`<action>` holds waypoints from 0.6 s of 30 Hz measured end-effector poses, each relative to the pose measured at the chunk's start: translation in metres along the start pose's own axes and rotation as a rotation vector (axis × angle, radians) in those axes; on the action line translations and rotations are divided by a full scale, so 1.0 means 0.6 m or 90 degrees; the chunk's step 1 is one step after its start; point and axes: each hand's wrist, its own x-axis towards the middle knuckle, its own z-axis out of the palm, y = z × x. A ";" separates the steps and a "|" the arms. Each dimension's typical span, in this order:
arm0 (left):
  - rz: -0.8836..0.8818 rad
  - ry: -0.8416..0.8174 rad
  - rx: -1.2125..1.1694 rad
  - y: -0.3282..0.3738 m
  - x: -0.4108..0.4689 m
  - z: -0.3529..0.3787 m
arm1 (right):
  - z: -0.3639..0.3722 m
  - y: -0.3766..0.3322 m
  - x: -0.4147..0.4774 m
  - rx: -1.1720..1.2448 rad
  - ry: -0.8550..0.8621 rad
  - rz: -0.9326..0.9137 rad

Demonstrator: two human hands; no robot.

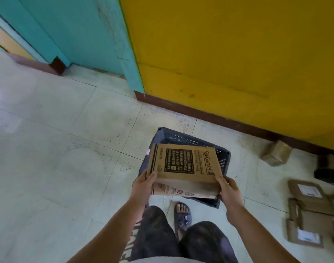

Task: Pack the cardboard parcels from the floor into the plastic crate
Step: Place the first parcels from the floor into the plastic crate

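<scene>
A large brown cardboard parcel [183, 164] with black printing hangs in the air right over a dark plastic crate [173, 136] on the floor. My left hand [143, 184] grips the parcel's near left corner, thumb on top. My right hand [228, 190] grips its near right corner. The parcel hides most of the crate's inside. Several more cardboard parcels [310, 209] lie on the floor at the right, and a small taped one [276, 152] sits near the yellow wall.
A yellow wall [238, 54] with a dark skirting runs behind the crate, and a teal wall section [86, 31] stands at the left. My sandalled foot [182, 215] is just before the crate. A dark object [327, 173] lies at the right edge. Pale floor tiles [58, 158] stretch left.
</scene>
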 end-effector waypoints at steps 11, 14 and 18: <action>-0.157 -0.032 0.180 -0.093 0.333 -0.017 | 0.163 0.096 0.181 -0.022 0.118 0.134; -0.197 0.022 0.130 -0.124 0.407 0.014 | 0.189 0.151 0.277 -0.016 0.109 0.147; -0.223 0.078 0.099 -0.214 0.542 0.054 | 0.220 0.247 0.419 0.002 0.115 0.180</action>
